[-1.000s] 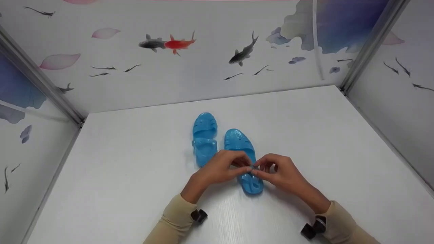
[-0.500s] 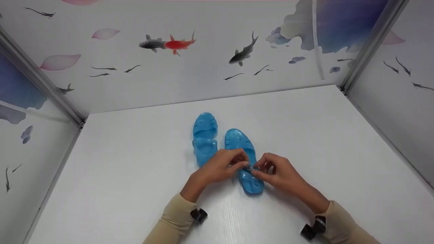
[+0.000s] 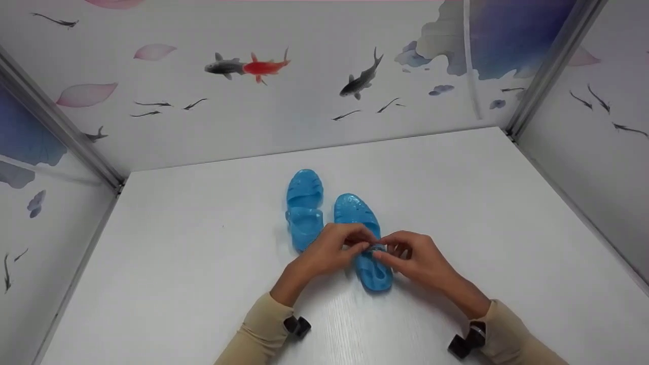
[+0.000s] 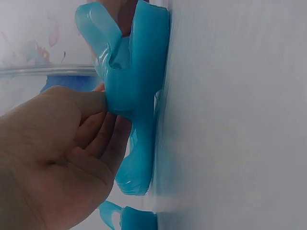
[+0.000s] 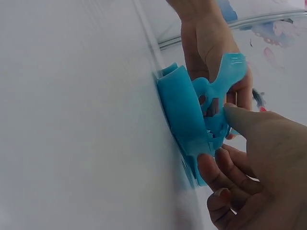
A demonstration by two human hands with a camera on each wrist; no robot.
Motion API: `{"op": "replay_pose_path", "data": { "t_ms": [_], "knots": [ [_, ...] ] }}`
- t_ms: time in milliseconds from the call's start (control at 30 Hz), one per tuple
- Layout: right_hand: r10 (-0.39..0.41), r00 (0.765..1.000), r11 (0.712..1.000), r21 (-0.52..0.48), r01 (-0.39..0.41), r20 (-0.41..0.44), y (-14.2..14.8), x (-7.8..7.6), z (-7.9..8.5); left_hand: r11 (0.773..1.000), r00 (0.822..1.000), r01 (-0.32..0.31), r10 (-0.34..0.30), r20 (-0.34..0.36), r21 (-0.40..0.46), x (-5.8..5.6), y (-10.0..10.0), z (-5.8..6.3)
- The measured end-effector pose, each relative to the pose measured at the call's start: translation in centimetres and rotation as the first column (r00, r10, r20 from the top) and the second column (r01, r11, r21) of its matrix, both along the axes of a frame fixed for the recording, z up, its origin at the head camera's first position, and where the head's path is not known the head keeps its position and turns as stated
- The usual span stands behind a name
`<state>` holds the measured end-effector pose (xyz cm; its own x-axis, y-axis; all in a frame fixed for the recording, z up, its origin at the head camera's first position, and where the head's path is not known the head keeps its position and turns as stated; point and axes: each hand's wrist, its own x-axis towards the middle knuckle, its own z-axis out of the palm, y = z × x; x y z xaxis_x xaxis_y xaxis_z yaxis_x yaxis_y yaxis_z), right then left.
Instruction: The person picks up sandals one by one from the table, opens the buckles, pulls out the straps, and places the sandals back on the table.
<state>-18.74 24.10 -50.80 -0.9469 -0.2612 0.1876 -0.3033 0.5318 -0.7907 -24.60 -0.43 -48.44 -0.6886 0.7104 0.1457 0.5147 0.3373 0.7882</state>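
Observation:
Two blue plastic sandals lie on the white table in the head view, toes away from me. My left hand [image 3: 332,251] is at the left side of the right-hand sandal [image 3: 355,209], pinching its strap between thumb and fingers. On the other side, my right hand [image 3: 418,256] pinches the right part of the same ankle strap [image 3: 376,248]. The fingertips of both hands are close together, partly hiding the strap and its fastening. In the right wrist view, a loose blue strap end [image 5: 232,67] sticks up. The other sandal [image 3: 305,187] lies just left, partly behind my left hand.
White panels with painted fish [image 3: 266,67] and petals enclose the table [image 3: 203,274] at the back and both sides. Metal posts [image 3: 545,76] stand at the back corners. A small dark camera [image 3: 297,327] is worn on each wrist.
My right fingertips have shifted slightly over the strap, and the left thumb has drawn back a little to the left. More of the strap shows between the hands. Both sandals stay in place.

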Motion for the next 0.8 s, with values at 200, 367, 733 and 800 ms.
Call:
{"op": "replay_pose_path", "data": {
  "t_ms": [200, 367, 733, 800],
  "knots": [
    [0.007, 0.999, 1.0, -0.001, -0.007, -0.038, 0.04, -0.05, -0.03, 0.999, 0.999, -0.004, 0.006, -0.036, 0.054, 0.03, 0.1, 0.19],
    [0.034, 0.996, 0.999, 0.004, -0.034, -0.083, 0.06, -0.1, -0.17, 0.999, 0.994, -0.012, 0.016, -0.104, 0.042, -0.09, 0.12, 0.07],
    [0.036, 0.991, 0.999, -0.011, -0.038, -0.132, 0.16, 0.05, -0.37, 0.994, 0.995, -0.011, 0.0, -0.103, -0.109, -0.24, -0.34, 0.38],
    [0.04, 0.99, 0.999, -0.02, -0.043, -0.138, 0.19, 0.05, -0.44, 0.994, 0.995, -0.012, 0.001, -0.102, -0.108, -0.26, -0.4, 0.48]
  ]
}}
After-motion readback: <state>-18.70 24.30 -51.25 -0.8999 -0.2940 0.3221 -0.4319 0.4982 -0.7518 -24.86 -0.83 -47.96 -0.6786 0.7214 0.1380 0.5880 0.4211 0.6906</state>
